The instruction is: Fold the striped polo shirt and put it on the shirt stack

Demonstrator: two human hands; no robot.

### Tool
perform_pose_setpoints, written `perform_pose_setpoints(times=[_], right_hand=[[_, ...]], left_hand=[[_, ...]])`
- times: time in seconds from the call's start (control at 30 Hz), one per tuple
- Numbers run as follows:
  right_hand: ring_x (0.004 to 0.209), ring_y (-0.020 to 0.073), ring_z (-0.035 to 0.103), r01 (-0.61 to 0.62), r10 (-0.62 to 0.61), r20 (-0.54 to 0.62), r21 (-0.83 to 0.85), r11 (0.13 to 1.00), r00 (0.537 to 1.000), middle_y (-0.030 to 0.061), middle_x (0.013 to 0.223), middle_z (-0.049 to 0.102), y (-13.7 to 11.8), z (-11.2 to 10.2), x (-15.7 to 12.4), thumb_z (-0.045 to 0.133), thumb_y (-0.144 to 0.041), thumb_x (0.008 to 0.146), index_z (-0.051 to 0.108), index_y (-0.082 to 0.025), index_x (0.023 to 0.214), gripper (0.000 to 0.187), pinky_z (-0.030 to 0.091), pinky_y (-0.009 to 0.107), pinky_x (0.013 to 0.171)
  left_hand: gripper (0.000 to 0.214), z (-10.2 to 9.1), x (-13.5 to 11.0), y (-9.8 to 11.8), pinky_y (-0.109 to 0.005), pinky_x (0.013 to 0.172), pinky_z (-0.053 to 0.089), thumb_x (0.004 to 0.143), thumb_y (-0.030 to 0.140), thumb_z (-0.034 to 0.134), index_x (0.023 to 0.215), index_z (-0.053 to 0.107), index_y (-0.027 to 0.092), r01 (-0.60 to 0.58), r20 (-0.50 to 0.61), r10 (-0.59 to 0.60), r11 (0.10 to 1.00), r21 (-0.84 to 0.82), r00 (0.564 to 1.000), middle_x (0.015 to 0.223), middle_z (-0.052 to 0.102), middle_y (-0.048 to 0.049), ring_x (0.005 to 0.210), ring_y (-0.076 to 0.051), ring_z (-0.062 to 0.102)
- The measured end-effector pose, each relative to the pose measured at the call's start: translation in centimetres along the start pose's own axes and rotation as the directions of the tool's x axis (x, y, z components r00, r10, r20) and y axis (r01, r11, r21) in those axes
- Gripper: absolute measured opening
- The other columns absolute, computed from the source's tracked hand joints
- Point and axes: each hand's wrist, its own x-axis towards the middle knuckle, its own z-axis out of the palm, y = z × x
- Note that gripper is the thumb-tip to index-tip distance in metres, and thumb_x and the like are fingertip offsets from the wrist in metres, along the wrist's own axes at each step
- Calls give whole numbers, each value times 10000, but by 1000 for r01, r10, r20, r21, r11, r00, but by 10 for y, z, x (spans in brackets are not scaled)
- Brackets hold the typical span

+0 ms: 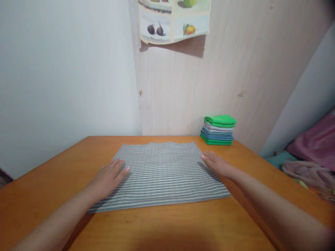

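Both forearms reach forward. The left hand (pixel 108 178) lies flat, palm down, fingers (pixel 120 166) together. The right hand (pixel 216 164) is flat too.

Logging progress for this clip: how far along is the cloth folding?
Done: a stack of folded cloths sits at the table's far right corner. In hand: a striped cloth lies flat on the table, left hand pressed on its left edge, right hand on its right edge, fingers flat, not gripping. Left: this cloth shows no fold started; more fabric lies off to the right.
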Motion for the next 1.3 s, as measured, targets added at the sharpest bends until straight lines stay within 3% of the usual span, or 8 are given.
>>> perform_pose_setpoints(times=[0.1, 0.23, 0.47, 0.6, 0.7, 0.9, 1.07, 1.3], right_hand=[[1521, 327, 150, 21, -14, 80, -95, 995, 997, 100, 1635, 264, 0, 12, -35, 188, -724, 943, 337, -183, 1556, 831, 145, 610, 1198], [1528, 312, 118, 7, 16, 120, -186, 983, 993, 68, 1649, 216, 6, 18, -60, 158, -705, 953, 301, -224, 1569, 794, 41, 661, 1183], [1522, 322, 152, -154, 155, -3, -168, 974, 988, 97, 1637, 252, 24, -2, -74, 183, -590, 995, 353, -230, 1547, 680, 135, 705, 1147], [1519, 319, 166, -35, 45, 67, -151, 988, 997, 73, 1640, 257, 27, -2, -93, 250, -579, 993, 363, -320, 1539, 615, 153, 674, 1160], [1503, 342, 219, -42, 52, 56, -165, 985, 997, 100, 1615, 318, 30, -1, -103, 282, -555, 989, 452, -284, 1497, 600, 172, 688, 1150], [1429, 279, 399, 46, -47, -39, -37, 998, 998, 144, 1544, 440, 32, -14, -118, 445, -482, 928, 544, -137, 1421, 610, 288, 410, 1195], [1280, 247, 547, 268, -269, 44, 31, 963, 962, 79, 1419, 580, 14, -24, -139, 506, -263, 835, 609, -205, 1319, 498, 380, 366, 1128], [1055, 241, 628, 249, -249, 7, -51, 967, 969, 92, 1158, 676, 6, -21, -135, 453, -299, 906, 688, -226, 1124, 329, 467, 354, 967]], left_hand=[[734, 7, -27, 2, -540, 1191, 218, 948, 627, 284, 1524, 397, 187, 21, 31, -21, 1000, 9, 999, 1621, 287, -108, 1509, -310, 220], [754, 13, -42, 4, -554, 1202, 167, 938, 645, 311, 1556, 339, 215, 26, 59, -29, 998, 55, 998, 1637, 237, -84, 1522, -307, 170], [744, -1, -44, 9, -608, 1171, 190, 941, 618, 297, 1547, 356, 192, 33, 51, -36, 998, 58, 998, 1628, 246, -114, 1516, -334, 180], [737, -1, -50, 6, -591, 1176, 184, 940, 617, 295, 1550, 351, 208, 29, 57, -33, 997, 71, 998, 1636, 231, -103, 1515, -328, 188], [732, 1, -53, 5, -579, 1177, 193, 940, 624, 287, 1547, 357, 221, 30, 59, -34, 997, 70, 998, 1637, 239, -97, 1513, -320, 202], [694, -6, -54, 16, -571, 1165, 232, 953, 611, 285, 1468, 462, 181, -45, 5, 45, 998, 43, 999, 1581, 374, -137, 1477, -327, 292], [548, -17, -57, 53, -402, 1119, 354, 948, 542, 399, 1305, 598, 176, -287, -87, 280, 955, -81, 956, 1404, 583, -132, 1309, -289, 512], [396, -12, -61, 156, -357, 951, 463, 949, 458, 472, 1196, 652, 206, -491, -56, 490, 852, -181, 870, 1180, 691, -93, 1107, -257, 615]])
